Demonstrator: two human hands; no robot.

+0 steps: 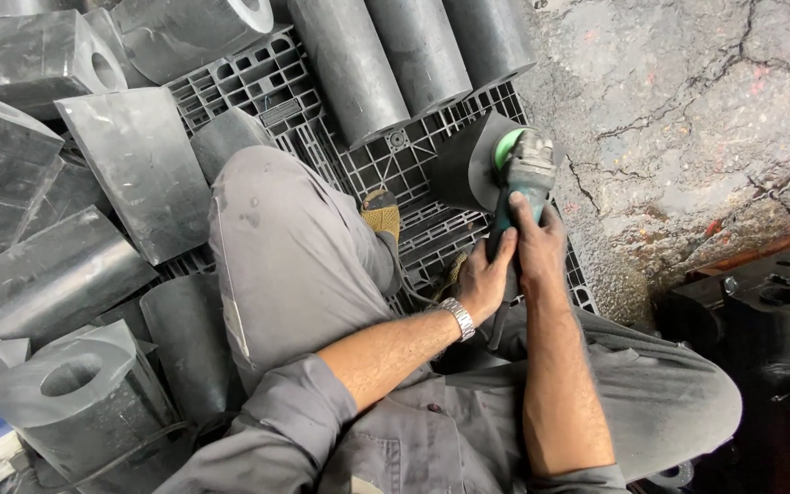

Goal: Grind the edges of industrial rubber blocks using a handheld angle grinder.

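A green and grey angle grinder (521,172) is gripped by both of my hands. My right hand (539,245) wraps the top of its green body. From the left, my left hand (485,282), with a metal watch on the wrist, closes on the lower handle. The grinder's head presses against a dark grey rubber block (464,163) that rests on a black plastic pallet (413,151). I am seated on the pallet in grey work clothes, my left knee (276,229) raised.
Several black rubber cylinders (413,55) and wedge blocks with holes (75,384) lie stacked at the top and left. Cracked concrete floor (688,110) spreads at the right. A dark metal machine part (779,320) stands at lower right. A yellow-toed shoe (381,215) rests on the pallet.
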